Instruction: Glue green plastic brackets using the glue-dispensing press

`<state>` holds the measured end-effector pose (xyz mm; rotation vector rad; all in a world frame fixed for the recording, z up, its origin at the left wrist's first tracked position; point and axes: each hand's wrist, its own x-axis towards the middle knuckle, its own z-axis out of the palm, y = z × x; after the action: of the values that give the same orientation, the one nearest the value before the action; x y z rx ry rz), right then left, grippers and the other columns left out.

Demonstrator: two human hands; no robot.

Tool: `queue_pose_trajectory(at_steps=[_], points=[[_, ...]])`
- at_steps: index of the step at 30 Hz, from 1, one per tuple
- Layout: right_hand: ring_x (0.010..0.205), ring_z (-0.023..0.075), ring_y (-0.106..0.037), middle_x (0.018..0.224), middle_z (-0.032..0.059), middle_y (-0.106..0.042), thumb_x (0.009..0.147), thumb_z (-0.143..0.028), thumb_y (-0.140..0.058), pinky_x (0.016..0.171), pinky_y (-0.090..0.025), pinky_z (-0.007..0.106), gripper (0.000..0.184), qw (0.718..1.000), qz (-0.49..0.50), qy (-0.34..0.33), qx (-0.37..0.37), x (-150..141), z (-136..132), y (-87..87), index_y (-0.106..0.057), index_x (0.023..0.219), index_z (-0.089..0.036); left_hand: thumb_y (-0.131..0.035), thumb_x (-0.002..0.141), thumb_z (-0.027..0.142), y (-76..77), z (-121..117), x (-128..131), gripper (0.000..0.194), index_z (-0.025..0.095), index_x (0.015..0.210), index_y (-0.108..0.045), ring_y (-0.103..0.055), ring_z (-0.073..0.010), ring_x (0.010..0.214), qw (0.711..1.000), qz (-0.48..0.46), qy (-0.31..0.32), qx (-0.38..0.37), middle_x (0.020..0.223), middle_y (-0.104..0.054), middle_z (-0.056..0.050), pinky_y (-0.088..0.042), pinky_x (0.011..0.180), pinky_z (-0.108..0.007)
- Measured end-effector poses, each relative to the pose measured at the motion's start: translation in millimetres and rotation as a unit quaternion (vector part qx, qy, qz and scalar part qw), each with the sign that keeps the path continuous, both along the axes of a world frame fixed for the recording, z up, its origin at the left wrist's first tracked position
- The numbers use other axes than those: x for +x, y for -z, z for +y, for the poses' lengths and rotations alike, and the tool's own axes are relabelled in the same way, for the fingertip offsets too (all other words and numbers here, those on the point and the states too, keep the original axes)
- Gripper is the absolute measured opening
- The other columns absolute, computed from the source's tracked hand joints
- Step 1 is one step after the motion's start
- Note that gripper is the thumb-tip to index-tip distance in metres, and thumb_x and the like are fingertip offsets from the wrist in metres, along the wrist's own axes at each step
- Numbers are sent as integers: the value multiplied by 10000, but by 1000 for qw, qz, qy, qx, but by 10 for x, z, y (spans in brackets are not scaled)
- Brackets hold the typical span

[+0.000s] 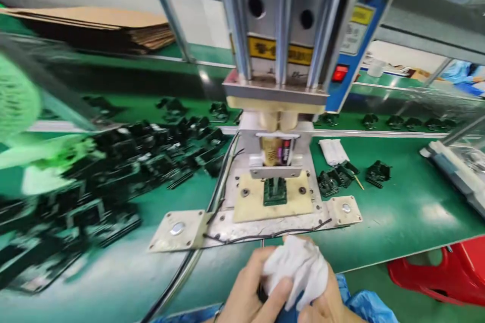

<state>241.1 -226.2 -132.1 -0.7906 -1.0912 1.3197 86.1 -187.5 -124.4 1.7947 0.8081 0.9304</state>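
Note:
Both of my hands are together at the bottom of the view, in front of the press. My left hand (248,285) grips a crumpled white cloth (297,267) from the left, its thumb pressed onto it. From the other side my right hand (326,295) has its fingers wrapped around the same cloth. A small dark bit shows beneath the cloth by my left hand; what it is I cannot make out. Beyond my hands stands the press (278,86), and a dark green plastic part (275,193) sits in its cream fixture (248,202) under the head.
Many black plastic parts (151,156) cover the bench's left side, near a pale green fan (17,101). Right of the press lie a folded white packet (334,152) and several black parts (378,173). Two button plates (177,228) flank the base. A red stool (450,272) stands at right.

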Motion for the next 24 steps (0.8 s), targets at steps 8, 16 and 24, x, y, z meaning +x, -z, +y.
queue_pose_trajectory(at_steps=[8, 16, 24], points=[[1109, 308, -670, 1116, 130, -713, 878, -584, -718, 1066, -476, 480, 529, 990, -120, 70, -36, 20, -159, 113, -677, 1272, -234, -451, 990, 156, 11, 40, 155, 141, 188, 926, -573, -602, -194, 660, 953, 109, 15, 281, 830, -702, -83, -487, 562, -291], [487, 104, -506, 742, 6, -626, 1032, -329, -574, 419, -424, 197, 201, 967, -56, 231, -96, 405, -61, -214, -678, 1168, -224, -507, 992, 165, -108, 127, 86, 238, 141, 1199, -624, -669, -213, 818, 930, 147, 115, 316, 1029, -713, -117, -573, 694, -330], [847, 181, -664, 989, 53, -692, 683, -149, -765, 585, -541, 224, 187, 848, -134, 506, -79, 1274, -8, -195, -745, 867, -177, -654, 857, -37, -394, 482, -606, 247, 148, 1015, -698, -693, -152, 862, 923, 146, -140, 328, 975, -719, -55, -575, 813, -265]])
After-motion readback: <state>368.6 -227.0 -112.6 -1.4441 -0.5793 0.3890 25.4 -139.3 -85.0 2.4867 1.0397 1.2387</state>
